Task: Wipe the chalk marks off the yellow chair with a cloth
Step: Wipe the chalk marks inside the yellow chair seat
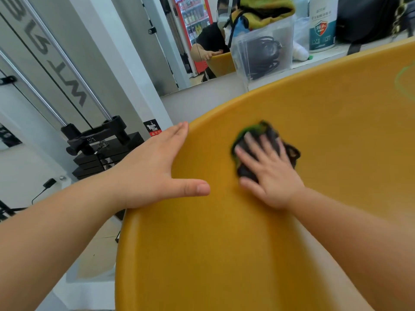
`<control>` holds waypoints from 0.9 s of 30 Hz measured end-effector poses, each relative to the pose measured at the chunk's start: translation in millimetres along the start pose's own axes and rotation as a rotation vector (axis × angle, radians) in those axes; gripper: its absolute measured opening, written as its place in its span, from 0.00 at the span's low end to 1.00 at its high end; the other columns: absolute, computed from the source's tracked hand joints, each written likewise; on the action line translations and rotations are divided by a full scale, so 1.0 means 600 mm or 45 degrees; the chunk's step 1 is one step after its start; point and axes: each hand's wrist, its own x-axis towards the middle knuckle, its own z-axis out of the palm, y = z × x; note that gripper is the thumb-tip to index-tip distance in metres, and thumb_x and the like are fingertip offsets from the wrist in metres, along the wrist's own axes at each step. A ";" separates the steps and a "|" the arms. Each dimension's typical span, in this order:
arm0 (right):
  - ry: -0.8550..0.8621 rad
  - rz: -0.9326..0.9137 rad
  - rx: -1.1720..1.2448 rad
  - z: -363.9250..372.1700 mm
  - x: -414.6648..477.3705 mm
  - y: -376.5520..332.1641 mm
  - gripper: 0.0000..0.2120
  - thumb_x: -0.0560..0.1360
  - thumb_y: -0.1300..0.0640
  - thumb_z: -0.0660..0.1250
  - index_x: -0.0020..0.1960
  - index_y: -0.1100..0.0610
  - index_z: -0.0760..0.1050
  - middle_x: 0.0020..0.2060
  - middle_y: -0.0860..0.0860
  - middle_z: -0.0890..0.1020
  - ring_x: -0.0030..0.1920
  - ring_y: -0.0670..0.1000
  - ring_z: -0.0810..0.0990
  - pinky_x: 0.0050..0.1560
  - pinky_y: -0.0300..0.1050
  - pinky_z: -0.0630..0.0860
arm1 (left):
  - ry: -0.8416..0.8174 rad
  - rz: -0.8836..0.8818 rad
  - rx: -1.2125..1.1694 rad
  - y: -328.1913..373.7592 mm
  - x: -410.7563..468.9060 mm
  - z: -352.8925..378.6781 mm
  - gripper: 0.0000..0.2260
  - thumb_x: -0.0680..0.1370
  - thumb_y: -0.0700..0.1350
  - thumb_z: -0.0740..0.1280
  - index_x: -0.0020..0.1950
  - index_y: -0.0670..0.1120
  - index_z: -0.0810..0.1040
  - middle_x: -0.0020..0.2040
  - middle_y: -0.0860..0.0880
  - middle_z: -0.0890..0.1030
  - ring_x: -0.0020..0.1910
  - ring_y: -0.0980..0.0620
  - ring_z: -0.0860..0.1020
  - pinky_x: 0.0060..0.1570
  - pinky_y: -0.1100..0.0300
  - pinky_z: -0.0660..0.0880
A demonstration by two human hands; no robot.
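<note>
Left hand (pixel 155 167): it lies on the left rim of the yellow chair (pixel 224 243). Your fingers are straight and held together, pointing far along the rim, and the thumb is stretched right across the seat shell. No grip is taken here; the hand is flat and holds nothing.

Right hand (pixel 271 173): it is to the right of the left hand, with a short gap between the two thumbs. It is palm down on the cloth (pixel 258 131), fingers spread and straight, pressing it against the shell. The grip is not closed, as your fingers lie on top of the cloth and do not curl round it.

Cloth: dark and crumpled, with a green smear on its far-left edge, and blurred. It lies about mid-shell on the inner yellow surface. It sticks out past your fingertips on the far side and again to the right of the hand.

Chalk mark (pixel 402 75): a thin green curved line at the far right of the shell, well apart from the cloth and cut off by the frame edge.

Beyond the far rim is a worktop (pixel 325 58). A clear plastic box (pixel 265 48) on it holds black cables and has yellow-green fabric on top. To its right are a white canister (pixel 323 25) printed "99.9%" and a black bag (pixel 368 19).

Left of the chair is a black weight stack (pixel 101 158) on steel guide rods.
</note>
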 end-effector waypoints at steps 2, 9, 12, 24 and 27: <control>0.061 0.482 0.141 -0.015 0.060 -0.035 0.36 0.77 0.27 0.37 0.81 0.39 0.36 0.81 0.47 0.34 0.81 0.60 0.35 0.76 0.69 0.34 | -0.004 -0.014 -0.025 0.000 0.001 -0.001 0.69 0.48 0.89 0.44 0.81 0.52 0.39 0.82 0.56 0.44 0.80 0.58 0.46 0.79 0.56 0.48; -0.186 -0.074 0.544 -0.034 -0.016 -0.222 0.37 0.78 0.28 0.42 0.81 0.41 0.34 0.81 0.44 0.35 0.80 0.53 0.30 0.78 0.68 0.43 | 0.035 -0.001 0.055 -0.002 0.003 0.009 0.64 0.55 0.88 0.44 0.82 0.50 0.39 0.83 0.52 0.45 0.81 0.55 0.49 0.77 0.60 0.47; -0.500 -0.118 0.454 -0.046 -0.149 -0.171 0.35 0.78 0.27 0.41 0.80 0.36 0.34 0.80 0.38 0.33 0.79 0.48 0.28 0.80 0.62 0.39 | -0.053 -0.077 0.380 0.013 0.007 0.010 0.61 0.59 0.85 0.49 0.80 0.53 0.31 0.82 0.51 0.39 0.81 0.49 0.47 0.77 0.55 0.47; -0.679 1.072 -0.236 -0.123 -0.272 0.090 0.42 0.72 0.23 0.31 0.81 0.41 0.34 0.80 0.48 0.32 0.80 0.62 0.32 0.75 0.73 0.38 | -0.207 0.202 0.843 0.148 0.024 0.094 0.53 0.71 0.78 0.52 0.81 0.46 0.35 0.82 0.45 0.37 0.81 0.42 0.39 0.77 0.37 0.43; -0.841 0.653 -0.030 -0.097 -0.290 -0.041 0.42 0.74 0.23 0.37 0.81 0.42 0.34 0.80 0.46 0.32 0.79 0.60 0.30 0.77 0.69 0.35 | -0.228 0.323 0.768 0.209 0.045 0.129 0.48 0.75 0.73 0.55 0.82 0.46 0.37 0.83 0.46 0.40 0.81 0.43 0.43 0.77 0.37 0.48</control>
